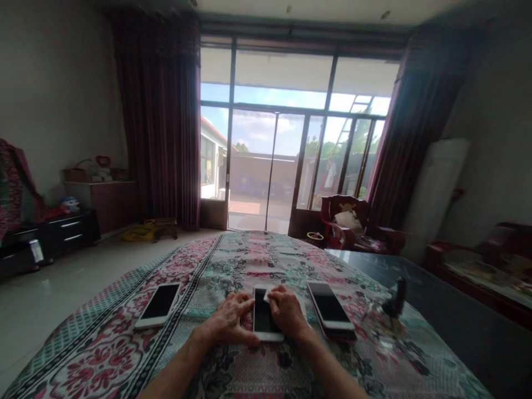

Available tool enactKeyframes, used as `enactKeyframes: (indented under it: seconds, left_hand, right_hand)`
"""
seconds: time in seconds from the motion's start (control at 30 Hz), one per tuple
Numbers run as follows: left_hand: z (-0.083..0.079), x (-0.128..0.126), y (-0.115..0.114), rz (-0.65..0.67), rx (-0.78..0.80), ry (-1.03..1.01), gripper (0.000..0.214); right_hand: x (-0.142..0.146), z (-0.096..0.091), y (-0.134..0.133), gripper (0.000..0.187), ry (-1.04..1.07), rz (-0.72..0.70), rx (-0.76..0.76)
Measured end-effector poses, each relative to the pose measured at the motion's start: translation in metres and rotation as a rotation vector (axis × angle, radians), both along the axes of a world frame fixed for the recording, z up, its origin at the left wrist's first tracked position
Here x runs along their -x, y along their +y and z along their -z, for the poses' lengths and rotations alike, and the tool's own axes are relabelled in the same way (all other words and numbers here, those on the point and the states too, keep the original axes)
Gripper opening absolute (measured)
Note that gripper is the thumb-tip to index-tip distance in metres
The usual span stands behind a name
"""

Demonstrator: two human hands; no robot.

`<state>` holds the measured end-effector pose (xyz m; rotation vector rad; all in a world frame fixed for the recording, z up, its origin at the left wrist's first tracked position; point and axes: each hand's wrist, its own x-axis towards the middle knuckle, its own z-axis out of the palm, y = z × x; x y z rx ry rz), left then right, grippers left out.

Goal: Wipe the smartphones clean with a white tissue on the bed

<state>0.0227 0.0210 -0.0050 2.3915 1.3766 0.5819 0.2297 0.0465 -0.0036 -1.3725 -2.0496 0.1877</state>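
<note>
A white-framed smartphone (262,324) with a dark screen lies face up on the patterned tablecloth, straight in front of me. My left hand (230,321) steadies it along the left edge, the thumb at the lower corner and the fingers higher up. Over the upper right of the screen, my right hand (287,311) is closed, its fingers pinching a small white piece (266,296) against the glass. What that piece is, I cannot make out. Part of the screen is hidden under the right hand.
Another white phone (160,305) lies to the left. On the right, a white phone (330,305) rests on a darker one (343,333). A clear dish holding a dark object (397,299) stands farther right. Beyond are a dark tabletop (440,293), a wooden chair (347,221) and glass doors.
</note>
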Motion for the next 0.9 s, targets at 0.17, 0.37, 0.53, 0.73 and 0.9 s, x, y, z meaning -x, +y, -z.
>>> enactKeyframes:
  seconds: [0.17, 0.37, 0.53, 0.73, 0.9]
  left_hand:
    - [-0.004, -0.002, -0.003, 0.016, -0.007, 0.014, 0.089]
    - [-0.008, -0.003, -0.005, 0.013, -0.006, 0.052, 0.090]
    - [-0.010, -0.002, -0.004, 0.020, -0.012, 0.071, 0.088]
    - [-0.013, -0.003, -0.004, 0.020, -0.026, 0.089, 0.084]
    - [-0.014, -0.003, -0.005, 0.028, -0.024, 0.089, 0.085]
  right_hand:
    - [0.000, -0.006, -0.011, 0.028, -0.069, -0.002, 0.008]
    - [0.010, -0.020, 0.005, 0.025, -0.212, 0.002, 0.007]
    - [0.021, -0.017, 0.021, 0.026, -0.188, 0.022, 0.026]
    - [0.023, -0.014, 0.034, 0.028, -0.131, -0.015, 0.043]
    - [0.019, -0.016, 0.034, 0.025, -0.132, -0.055, 0.040]
